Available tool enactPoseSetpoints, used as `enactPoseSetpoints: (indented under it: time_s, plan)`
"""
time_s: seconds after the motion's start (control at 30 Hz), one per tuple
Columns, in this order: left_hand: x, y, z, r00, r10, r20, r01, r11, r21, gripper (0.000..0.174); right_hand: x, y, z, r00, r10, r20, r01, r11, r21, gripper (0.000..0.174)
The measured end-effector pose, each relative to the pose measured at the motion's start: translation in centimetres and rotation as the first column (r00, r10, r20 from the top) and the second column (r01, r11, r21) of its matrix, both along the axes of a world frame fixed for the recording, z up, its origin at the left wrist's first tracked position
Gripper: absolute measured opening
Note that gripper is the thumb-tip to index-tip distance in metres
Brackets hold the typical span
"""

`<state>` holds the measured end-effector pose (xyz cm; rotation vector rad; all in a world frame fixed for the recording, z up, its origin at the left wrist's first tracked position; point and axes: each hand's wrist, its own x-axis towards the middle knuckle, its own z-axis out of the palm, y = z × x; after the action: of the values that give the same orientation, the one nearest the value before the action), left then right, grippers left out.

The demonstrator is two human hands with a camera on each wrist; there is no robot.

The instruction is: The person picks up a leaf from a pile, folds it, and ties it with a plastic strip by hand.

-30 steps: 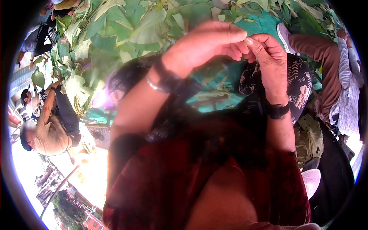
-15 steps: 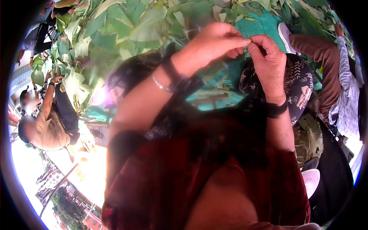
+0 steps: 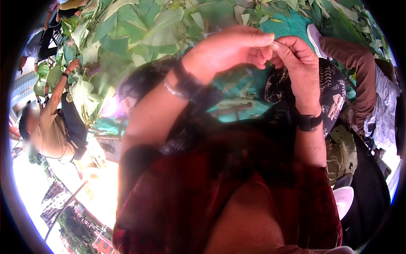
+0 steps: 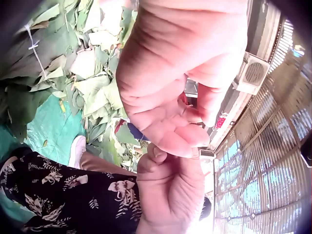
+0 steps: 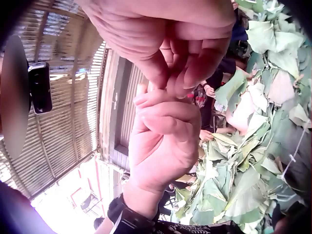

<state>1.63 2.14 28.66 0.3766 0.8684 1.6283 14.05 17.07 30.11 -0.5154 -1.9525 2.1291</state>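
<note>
My left hand (image 3: pixel 230 47) and right hand (image 3: pixel 301 63) meet at their fingertips, held up over my lap. On the right hand, the thumb and forefinger come together in a pinch. The left thumb lies straight, its tip against the right fingertips, with the other left fingers curled beneath. The left wrist view shows the curled fingers (image 4: pixel 178 139) of the left hand overlapping the right hand's. No thing shows between the fingertips; I cannot tell whether something tiny is pinched there. Behind the hands spreads a heap of large green leaves (image 3: pixel 146 25).
A white knotted string (image 4: pixel 33 46) shows against the leaves. Green tarp (image 3: pixel 292 31) lies beneath them. My knees in floral trousers (image 3: pixel 332 86) are under the hands. A person in a tan shirt (image 3: pixel 53 135) is at the left; a leg in brown trousers (image 3: pixel 353 80) is at the right.
My left hand shifted right, then back left; its lower fingers show more now. The fingertips stay together. The person in tan has stretched an arm up toward the leaves.
</note>
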Motion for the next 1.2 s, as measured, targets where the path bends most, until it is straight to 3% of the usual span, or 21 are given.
enactPoseSetpoints:
  time_s: [0.1,0.23,0.33,0.43,0.5,0.63,0.73,0.83,1.0,1.2]
  plan:
    - [-0.1,-0.2,0.1,1.0,-0.002,0.025,0.002,1.0,-0.006,0.023,0.1,0.2,-0.1,1.0,-0.008,0.003,0.008,1.0,0.001,0.006]
    - [-0.1,0.0,-0.1,0.997,0.029,-0.069,-0.036,0.995,-0.097,0.027,0.1,0.3,-0.6,0.999,-0.033,-0.014,0.034,0.993,0.11,0.007]
    - [0.1,0.1,0.1,0.983,0.068,-0.172,-0.096,0.982,-0.164,0.029,0.1,0.2,-1.2,0.996,-0.081,-0.023,0.083,0.893,0.442,0.004]
    - [0.8,0.3,0.7,0.936,0.074,-0.345,-0.169,0.953,-0.253,0.031,0.1,0.1,-1.5,0.996,-0.061,-0.073,0.094,0.743,0.662,0.007]
    - [1.2,0.3,1.2,0.858,0.033,-0.513,-0.22,0.926,-0.308,0.031,0.1,-0.1,-1.4,0.997,-0.062,-0.046,0.077,0.738,0.671,0.009]
    - [1.0,0.2,0.6,0.913,0.04,-0.405,-0.17,0.941,-0.291,0.029,0.1,-0.2,-1.6,0.998,-0.056,-0.043,0.07,0.738,0.671,0.008]
    - [0.5,0.0,0.1,0.954,0.046,-0.297,-0.116,0.968,-0.224,0.028,0.0,-0.2,-1.0,0.999,-0.016,0.033,0.007,0.971,0.24,0.004]
    - [0.1,0.0,-0.2,0.987,0.008,-0.159,-0.029,0.992,-0.127,0.027,0.0,-0.1,-0.4,0.998,0.011,0.054,-0.014,0.999,0.052,0.005]
    - [0.0,0.1,-0.7,0.999,-0.015,0.051,0.013,0.999,0.032,0.027,0.0,0.5,-0.2,0.997,0.042,0.068,-0.038,0.998,-0.056,0.008]
    - [0.1,-0.1,-0.8,1.0,0.014,-0.013,-0.014,1.0,0.013,0.029,-0.1,0.6,-0.3,0.999,0.025,0.039,-0.02,0.992,-0.125,0.007]
